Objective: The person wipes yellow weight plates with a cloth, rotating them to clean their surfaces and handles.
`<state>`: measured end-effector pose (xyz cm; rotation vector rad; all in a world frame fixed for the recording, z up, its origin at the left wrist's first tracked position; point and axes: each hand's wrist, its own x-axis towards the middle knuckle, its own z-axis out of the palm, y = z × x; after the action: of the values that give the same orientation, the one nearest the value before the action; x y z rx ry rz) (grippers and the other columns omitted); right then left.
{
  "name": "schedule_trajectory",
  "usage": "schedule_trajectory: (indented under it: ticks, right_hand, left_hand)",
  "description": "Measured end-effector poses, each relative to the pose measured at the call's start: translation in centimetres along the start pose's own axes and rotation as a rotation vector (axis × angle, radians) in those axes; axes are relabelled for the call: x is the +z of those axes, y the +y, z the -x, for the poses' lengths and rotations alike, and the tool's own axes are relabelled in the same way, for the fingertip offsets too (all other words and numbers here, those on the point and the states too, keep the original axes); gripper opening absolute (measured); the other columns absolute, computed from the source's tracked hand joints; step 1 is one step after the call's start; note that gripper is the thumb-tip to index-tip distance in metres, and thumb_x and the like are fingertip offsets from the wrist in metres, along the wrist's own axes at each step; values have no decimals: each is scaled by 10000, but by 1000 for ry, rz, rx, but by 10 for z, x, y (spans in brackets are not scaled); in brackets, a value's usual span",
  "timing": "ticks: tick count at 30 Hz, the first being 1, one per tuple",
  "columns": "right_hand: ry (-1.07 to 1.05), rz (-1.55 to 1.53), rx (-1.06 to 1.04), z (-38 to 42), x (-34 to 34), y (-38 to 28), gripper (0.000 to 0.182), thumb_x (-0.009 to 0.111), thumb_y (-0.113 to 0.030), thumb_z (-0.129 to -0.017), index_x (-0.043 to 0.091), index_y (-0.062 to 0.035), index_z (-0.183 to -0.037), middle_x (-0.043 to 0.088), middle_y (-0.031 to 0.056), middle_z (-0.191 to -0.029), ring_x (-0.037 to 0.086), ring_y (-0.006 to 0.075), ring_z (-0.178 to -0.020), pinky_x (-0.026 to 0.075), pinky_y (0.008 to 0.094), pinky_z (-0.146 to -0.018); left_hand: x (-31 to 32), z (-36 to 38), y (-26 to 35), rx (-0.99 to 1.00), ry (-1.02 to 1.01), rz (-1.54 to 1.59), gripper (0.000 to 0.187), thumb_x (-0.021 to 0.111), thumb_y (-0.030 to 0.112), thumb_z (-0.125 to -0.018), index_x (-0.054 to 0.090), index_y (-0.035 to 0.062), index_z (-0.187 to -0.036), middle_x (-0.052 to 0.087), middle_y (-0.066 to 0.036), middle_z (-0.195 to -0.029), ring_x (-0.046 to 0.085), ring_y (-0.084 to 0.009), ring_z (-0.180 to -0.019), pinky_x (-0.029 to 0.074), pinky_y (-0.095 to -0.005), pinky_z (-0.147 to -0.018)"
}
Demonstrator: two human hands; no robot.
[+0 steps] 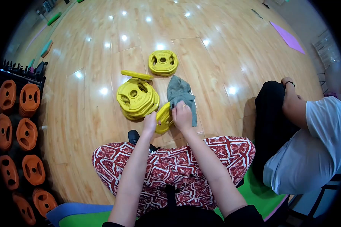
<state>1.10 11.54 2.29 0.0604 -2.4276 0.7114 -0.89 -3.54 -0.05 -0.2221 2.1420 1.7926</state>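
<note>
A yellow weight plate (163,122) is tilted up on edge between my two hands, in front of my crossed legs. My left hand (150,122) is closed on its left edge. On the plate's right side, my right hand (182,115) is closed on a grey cloth (178,90) and presses it against the plate; the rest of the cloth spreads over the floor. Just left of the held plate is a stack of yellow plates (134,94), with another yellow plate (135,74) leaning at its back. More yellow plates (163,62) lie farther off.
On the left, a black rack holds several orange weight plates (27,133). A person in a white shirt (303,147) sits close by on my right. Under me is a green mat (254,193); a pink mat (288,37) lies at the far right of the wooden floor (216,75).
</note>
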Motion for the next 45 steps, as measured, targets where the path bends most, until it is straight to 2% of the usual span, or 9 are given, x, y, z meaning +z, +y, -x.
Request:
schedule_trajectory:
  ticks: [3, 6, 11, 14, 19, 26, 31, 34, 45]
  right_hand:
    - [-106, 91, 145, 18, 9, 18, 133, 479, -169, -779, 459, -40, -759, 544, 143, -709, 536, 317, -661, 396, 421, -594]
    - [-536, 185, 784, 29, 9, 35, 283, 345, -281, -860, 468, -32, -804, 586, 216, -785, 567, 367, -723, 406, 488, -627]
    - [-126, -109, 679, 5, 1, 5, 220, 379, -229, -851, 457, -36, -783, 556, 209, -748, 536, 380, -704, 385, 478, -618]
    - [-1, -100, 129, -3, -2, -8, 112, 493, -134, -773, 437, -42, -738, 485, 144, -660, 486, 327, -646, 354, 397, -596]
    - [-82, 42, 157, 4, 9, 5, 100, 482, -140, -776, 447, -48, -756, 526, 130, -692, 516, 309, -671, 364, 393, -619]
    - [-486, 158, 804, 29, 22, 27, 218, 349, -210, -839, 472, -31, -814, 588, 201, -773, 565, 363, -726, 399, 495, -610]
    - [-129, -124, 587, 7, 1, -4, 181, 414, -194, -822, 445, -27, -760, 553, 186, -728, 528, 366, -661, 357, 490, -593]
    - [-169, -64, -22, 10, 9, -10, 83, 491, -125, -755, 451, -53, -756, 510, 111, -677, 524, 282, -677, 358, 386, -637]
    - [-627, 183, 486, 42, 18, 14, 164, 401, -197, -815, 478, -58, -775, 588, 143, -726, 562, 310, -713, 383, 425, -644]
  left_hand:
    - [0, 2, 4, -8, 17, 0, 434, 344, 297, -787, 576, -19, -600, 546, -99, -537, 511, -186, -540, 381, -298, -563]
    - [-7, -1, 6, -137, -6, 153, 348, 347, 269, -823, 562, 18, -714, 531, -58, -586, 477, -135, -528, 366, -256, -537]
    - [-2, -2, 3, -81, 55, 143, 396, 348, 282, -802, 579, -15, -677, 539, -92, -556, 507, -174, -547, 377, -288, -563]
    - [1, 5, 15, -89, 38, 134, 383, 354, 276, -810, 571, -15, -688, 543, -85, -583, 495, -168, -539, 374, -276, -551]
    - [-2, -3, 2, -54, -27, 76, 365, 359, 265, -818, 573, -14, -719, 549, -69, -608, 482, -153, -519, 372, -263, -518]
    - [-6, -10, -4, -150, 52, 208, 403, 362, 300, -787, 563, -6, -620, 531, -91, -539, 494, -175, -526, 368, -300, -542]
    - [-6, -13, -11, -168, 62, 210, 403, 359, 303, -793, 569, -4, -637, 535, -85, -545, 497, -174, -527, 370, -290, -539]
    - [-3, -10, 0, -128, 62, 210, 407, 356, 299, -798, 575, -5, -641, 536, -81, -546, 498, -171, -538, 372, -284, -539]
    - [-9, -17, -9, -237, 72, 421, 381, 326, 275, -819, 573, -12, -781, 547, -77, -641, 500, -159, -599, 389, -280, -587]
